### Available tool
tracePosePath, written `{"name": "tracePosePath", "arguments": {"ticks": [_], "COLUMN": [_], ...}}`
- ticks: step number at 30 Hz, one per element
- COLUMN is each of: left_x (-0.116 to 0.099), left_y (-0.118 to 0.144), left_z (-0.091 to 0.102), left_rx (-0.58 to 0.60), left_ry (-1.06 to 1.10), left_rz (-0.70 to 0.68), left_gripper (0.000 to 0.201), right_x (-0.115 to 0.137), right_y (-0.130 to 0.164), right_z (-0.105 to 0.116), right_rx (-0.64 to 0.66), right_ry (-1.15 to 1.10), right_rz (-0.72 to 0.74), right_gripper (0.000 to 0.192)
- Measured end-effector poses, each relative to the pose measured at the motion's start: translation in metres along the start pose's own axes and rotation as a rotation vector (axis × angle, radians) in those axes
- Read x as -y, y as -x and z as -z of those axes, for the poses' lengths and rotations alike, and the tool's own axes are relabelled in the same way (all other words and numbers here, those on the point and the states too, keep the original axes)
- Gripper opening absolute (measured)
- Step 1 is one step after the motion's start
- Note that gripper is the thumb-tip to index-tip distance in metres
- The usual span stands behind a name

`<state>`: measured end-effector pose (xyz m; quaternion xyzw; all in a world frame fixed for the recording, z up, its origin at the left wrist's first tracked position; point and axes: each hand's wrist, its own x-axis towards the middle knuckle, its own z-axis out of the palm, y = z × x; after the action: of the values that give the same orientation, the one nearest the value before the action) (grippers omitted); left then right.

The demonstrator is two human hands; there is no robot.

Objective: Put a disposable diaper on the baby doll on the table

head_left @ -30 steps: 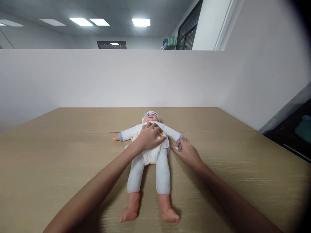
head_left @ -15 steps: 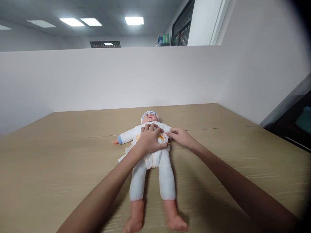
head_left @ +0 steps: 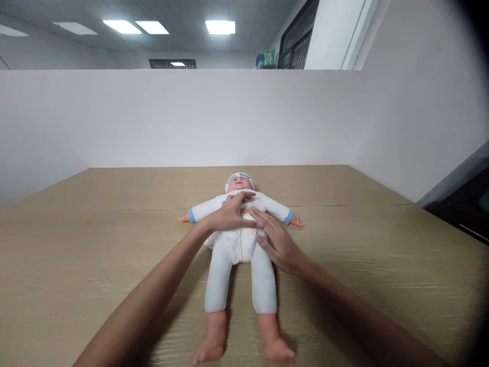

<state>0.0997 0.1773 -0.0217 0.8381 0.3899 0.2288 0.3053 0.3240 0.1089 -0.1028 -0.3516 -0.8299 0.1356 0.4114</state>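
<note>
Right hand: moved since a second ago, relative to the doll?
Yes. The right hand went from the doll's outstretched sleeve inward and now lies flat on its hip, beside the left hand.

The only lettering in view is on the doll's [head_left: 240, 239] white headband [head_left: 239, 177]: blue letters run in an arc across its front, the second word reading "Baby"; the first word is too small and blurred to make out with certainty. A yellow-orange print on the doll's chest, partly covered by the left hand [head_left: 228, 216], shows no legible characters. The green package [head_left: 270, 57] on the far shelf beyond the partition carries markings too small to read. No other text, number, brand or sign can be read on the table [head_left: 382, 255], the partition, the walls or the ceiling.
</note>
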Motion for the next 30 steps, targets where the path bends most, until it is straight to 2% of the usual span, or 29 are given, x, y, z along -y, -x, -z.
{"name": "tracePosePath", "arguments": {"ticks": [2, 4, 6, 9, 11, 14, 17, 20, 24, 27, 30], "left_x": [0.007, 0.02, 0.036, 0.064, 0.078, 0.088, 0.088, 0.085, 0.085, 0.079, 0.067], "left_y": [0.01, 0.027, 0.05, 0.09, 0.113, 0.133, 0.137, 0.135, 0.131, 0.115, 0.086], "left_z": [0.006, 0.008, 0.008, 0.009, 0.012, 0.014, 0.013, 0.015, 0.032, 0.046, 0.045], "left_rx": [-0.05, -0.174, -0.304, -0.429, -0.459, -0.382, -0.278, -0.208, -0.152, -0.208, -0.232], "left_ry": [0.16, 0.201, 0.128, -0.071, -0.199, -0.361, -0.453, -0.407, -0.043, 0.241, 0.331], "left_rz": [-0.024, -0.03, -0.01, 0.047, 0.115, 0.261, 0.358, 0.385, 0.457, 0.376, 0.307], "left_gripper": [0.077, 0.062, 0.052, 0.046, 0.044, 0.044, 0.041, 0.039, 0.048, 0.054, 0.056], "right_x": [-0.008, -0.014, -0.015, -0.005, 0.008, 0.03, 0.046, 0.052, 0.049, 0.046, 0.046], "right_y": [0.004, 0.006, 0.007, 0.005, -0.006, -0.037, -0.074, -0.1, -0.106, -0.103, -0.101], "right_z": [0.0, 0.001, 0.004, 0.008, 0.01, 0.007, -0.004, -0.019, -0.034, -0.035, -0.03], "right_rx": [0.06, 0.078, 0.08, 0.01, -0.085, -0.155, -0.07, 0.047, 0.073, 0.077, 0.106], "right_ry": [0.018, 0.032, 0.036, 0.04, 0.048, 0.088, 0.152, 0.263, 0.331, 0.334, 0.307], "right_rz": [0.022, 0.033, 0.049, 0.069, 0.055, 0.009, -0.082, -0.216, -0.289, -0.299, -0.287], "right_gripper": [0.062, 0.062, 0.063, 0.06, 0.046, 0.021, 0.027, 0.036, 0.043, 0.043, 0.042]}}
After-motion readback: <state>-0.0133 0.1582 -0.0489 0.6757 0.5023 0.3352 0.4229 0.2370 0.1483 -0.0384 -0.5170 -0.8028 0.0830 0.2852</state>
